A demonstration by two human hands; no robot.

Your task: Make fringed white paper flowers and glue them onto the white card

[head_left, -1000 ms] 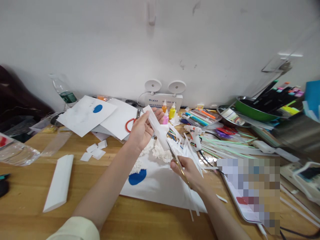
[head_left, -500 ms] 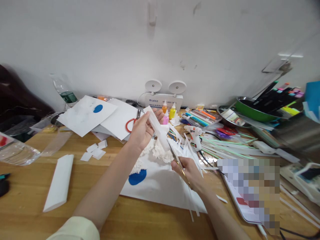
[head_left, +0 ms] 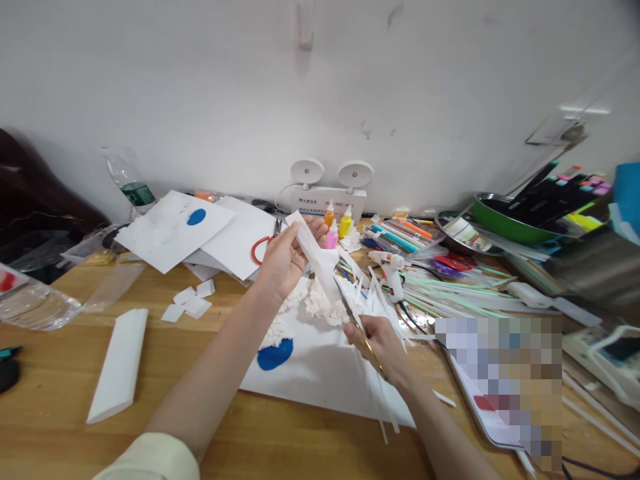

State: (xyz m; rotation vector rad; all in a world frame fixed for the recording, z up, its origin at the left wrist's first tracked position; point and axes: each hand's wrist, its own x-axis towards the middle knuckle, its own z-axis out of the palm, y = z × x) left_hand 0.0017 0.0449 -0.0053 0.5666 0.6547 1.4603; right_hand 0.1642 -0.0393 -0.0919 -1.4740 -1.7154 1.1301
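My left hand (head_left: 286, 259) grips a folded strip of white paper (head_left: 316, 257), thumb on top and the other fingers behind it. Gold-handled scissors (head_left: 357, 320) are in my right hand (head_left: 376, 343), their blades at the strip's lower right end. Whether the blades are apart is too small to tell. Below lies a white sheet (head_left: 320, 377) bearing a blue painted patch (head_left: 275, 355) and clumps of crumpled white paper bits (head_left: 323, 303). Thin cut paper strips (head_left: 373, 293) lie beside the clumps, and a few hang near my right hand.
At left are a folded white paper (head_left: 117, 367) and small paper squares (head_left: 187, 303). Red-handled scissors (head_left: 261, 250) and paint bottles (head_left: 345, 223) stand behind my left hand. A glue gun (head_left: 390, 267), a phone (head_left: 480, 407) and a green bowl (head_left: 505, 223) of markers occupy the right.
Almost nothing differs. The scissors in my right hand have shifted very slightly, and the right-hand fingers with them; my left hand holds the paper in the same place.
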